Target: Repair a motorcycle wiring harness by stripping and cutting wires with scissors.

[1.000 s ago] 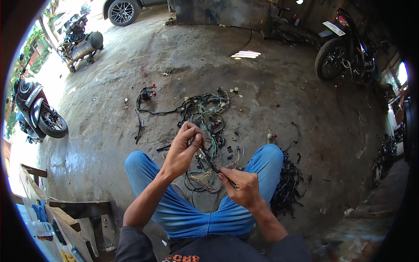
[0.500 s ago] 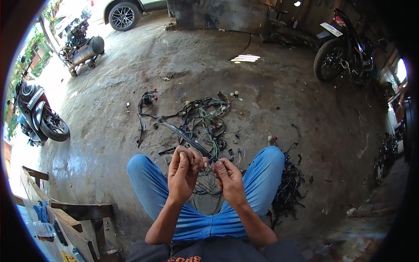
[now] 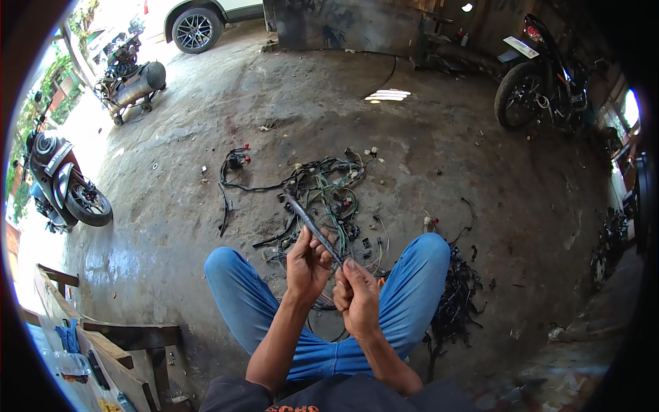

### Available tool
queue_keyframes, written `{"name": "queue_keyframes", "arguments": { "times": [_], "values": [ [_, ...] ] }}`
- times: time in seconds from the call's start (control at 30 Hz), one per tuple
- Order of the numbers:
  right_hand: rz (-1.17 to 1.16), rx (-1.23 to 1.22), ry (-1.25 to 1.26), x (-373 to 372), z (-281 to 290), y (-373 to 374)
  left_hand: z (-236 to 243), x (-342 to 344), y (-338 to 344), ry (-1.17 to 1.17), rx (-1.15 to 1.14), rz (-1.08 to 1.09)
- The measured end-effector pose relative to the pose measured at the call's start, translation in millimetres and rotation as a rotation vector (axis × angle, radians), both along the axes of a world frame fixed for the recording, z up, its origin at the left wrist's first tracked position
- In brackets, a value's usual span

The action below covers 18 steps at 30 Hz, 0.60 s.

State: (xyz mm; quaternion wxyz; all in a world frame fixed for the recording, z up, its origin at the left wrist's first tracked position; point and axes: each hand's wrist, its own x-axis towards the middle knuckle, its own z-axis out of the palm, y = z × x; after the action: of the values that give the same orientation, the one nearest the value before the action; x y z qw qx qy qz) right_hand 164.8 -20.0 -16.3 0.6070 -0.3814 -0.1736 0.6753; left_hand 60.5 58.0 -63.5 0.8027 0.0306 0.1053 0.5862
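A dark, sleeved section of wiring harness (image 3: 311, 225) slants between my knees, held up by both hands. My left hand (image 3: 307, 266) is closed round its middle, thumb uppermost. Lower and to the right, my right hand (image 3: 357, 296) pinches the near end between thumb and curled fingers. A few thin wires show below the hands, partly hidden by them. Beyond lies the tangle of loose wires (image 3: 336, 199), with green and black strands and several small connectors. A black branch (image 3: 255, 187) with red-tipped ends spreads to the left.
A heap of black stripped scraps (image 3: 458, 295) lies beside my right knee. To the left are a wooden bench (image 3: 130, 334), a parked motorbike (image 3: 68, 182) and an air compressor (image 3: 137, 86). Another motorbike (image 3: 525, 93) stands far right, and a car wheel (image 3: 197, 31) is at the back.
My left hand has moved right and closed round the harness section. My right hand has shifted slightly right and down. The section's far end has swung to the right and it slants more steeply.
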Motion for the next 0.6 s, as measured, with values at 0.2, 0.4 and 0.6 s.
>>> {"name": "queue_keyframes", "arguments": {
  "times": [0.2,0.4,0.6],
  "values": [
    [-0.232,0.142,-0.303,29.5,-19.9,10.4,40.4,8.2,-27.2,0.247,-0.002,0.08],
    [-0.315,0.372,-0.906,40.7,-20.5,14.2,78.5,3.8,-45.8,0.474,0.143,0.198],
    [-0.051,0.22,-0.303,14.1,12.6,-4.5,19.4,15.9,-24.1,0.458,0.199,0.345]
  ]
}}
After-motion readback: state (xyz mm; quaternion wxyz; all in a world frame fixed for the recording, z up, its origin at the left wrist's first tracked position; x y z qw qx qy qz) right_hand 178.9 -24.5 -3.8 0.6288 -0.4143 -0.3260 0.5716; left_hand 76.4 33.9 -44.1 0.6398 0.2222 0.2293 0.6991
